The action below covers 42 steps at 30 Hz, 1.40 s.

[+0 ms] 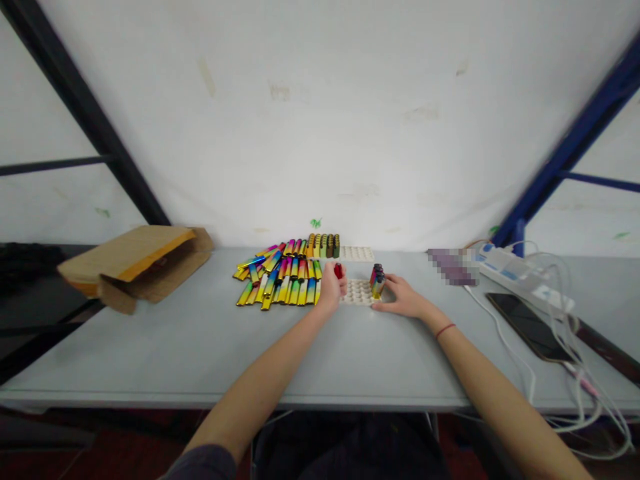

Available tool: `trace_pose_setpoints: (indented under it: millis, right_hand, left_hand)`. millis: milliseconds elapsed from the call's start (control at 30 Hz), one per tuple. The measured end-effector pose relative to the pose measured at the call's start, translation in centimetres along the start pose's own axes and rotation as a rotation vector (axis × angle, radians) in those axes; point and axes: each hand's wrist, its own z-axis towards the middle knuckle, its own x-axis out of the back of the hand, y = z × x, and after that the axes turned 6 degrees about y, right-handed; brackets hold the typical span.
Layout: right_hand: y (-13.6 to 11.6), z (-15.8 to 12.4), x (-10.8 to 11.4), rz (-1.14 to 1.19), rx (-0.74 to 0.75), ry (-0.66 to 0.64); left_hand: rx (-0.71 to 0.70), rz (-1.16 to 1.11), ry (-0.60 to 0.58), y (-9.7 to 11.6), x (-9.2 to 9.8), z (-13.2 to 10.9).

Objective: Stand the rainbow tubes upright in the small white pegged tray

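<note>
My left hand (332,287) is closed around a small item with a red top (339,271), held just left of a white dimpled tray (359,292) on the grey table. My right hand (403,297) rests with its fingers spread on the table at the tray's right edge, touching a few upright rainbow-coloured lighters (377,280) that stand in the tray. A heap of rainbow-coloured lighters (280,280) lies flat on the table to the left of my left hand.
A second white tray (356,253) with a row of upright lighters (324,245) stands behind. An open cardboard box (135,263) lies at the left. A power strip (520,277), cables and a dark phone (530,327) sit at the right.
</note>
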Motion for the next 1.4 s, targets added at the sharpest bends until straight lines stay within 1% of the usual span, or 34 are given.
trace_pose_setpoints:
  millis: [167,267,333,467,533,567,700,867,967,1067,1200,1400]
  right_hand:
    - [-0.1,0.0,-0.1,-0.008,-0.003,0.006]
    - [-0.5,0.2,-0.5,-0.029,-0.027,0.03]
    - [-0.9,0.4,-0.8,-0.06,-0.051,0.051]
    - [-1.6,0.7,-1.1,-0.124,-0.091,0.059]
    - [-1.7,0.7,-1.2,-0.133,-0.102,0.061]
    - [-1.7,0.6,-1.2,-0.132,-0.104,0.063]
    - [-1.5,0.6,-1.3,-0.12,-0.1,0.066]
    - [-1.5,0.6,-1.3,-0.12,-0.108,0.065]
    - [-1.4,0.6,-1.2,-0.106,-0.094,0.057]
    - [-1.2,0.6,-1.2,-0.089,-0.075,0.051]
    - [-1.0,0.6,-1.2,-0.087,-0.068,0.049]
    - [-1.1,0.6,-1.2,-0.103,-0.077,0.045]
  left_hand:
    - [-0.022,-0.018,-0.04,-0.2,0.1,0.1]
    - [-0.083,0.073,-0.066,-1.0,0.3,0.5]
    - [-0.21,0.188,-0.086,-1.5,0.5,0.7]
    - [-0.561,0.394,-0.143,-1.9,0.6,0.5]
    - [-0.652,0.442,-0.181,-1.8,0.6,0.3]
    - [-0.66,0.458,-0.214,-1.7,0.6,0.2]
    - [-0.609,0.509,-0.36,-2.0,0.7,0.3]
    - [-0.638,0.598,-0.454,-2.3,1.0,0.5]
    - [-0.68,0.655,-0.471,-2.1,1.1,0.4]
    - [-0.675,0.674,-0.467,-1.9,1.2,0.3]
    - [-0.71,0.726,-0.475,-2.3,1.3,0.4]
    - [-0.742,0.79,-0.44,-2.2,1.3,0.3]
